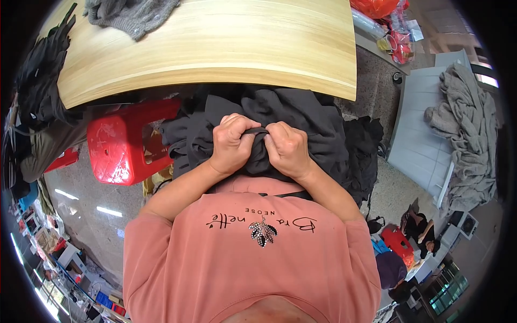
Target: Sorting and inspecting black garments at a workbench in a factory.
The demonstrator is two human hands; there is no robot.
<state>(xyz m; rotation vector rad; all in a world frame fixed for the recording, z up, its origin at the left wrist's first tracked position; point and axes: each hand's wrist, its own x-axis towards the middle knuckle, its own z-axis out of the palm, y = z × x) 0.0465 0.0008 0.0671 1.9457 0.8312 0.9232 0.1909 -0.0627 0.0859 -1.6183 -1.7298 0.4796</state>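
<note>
My hands (261,148) are hemmed in against the dark garment (301,116) heaped under the bench (215,48) edge. Left of that heap a red stool (126,142) blocks the way. The bench top beyond is bare wood, apart from a grey knit (132,13) at its far-left corner.

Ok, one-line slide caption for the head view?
Both hands, left hand and right hand, grip bunched dark garment below wooden table.

garment workshop: clothes piles (463,124), wooden worktable (215,48), red stool (126,142).
</note>
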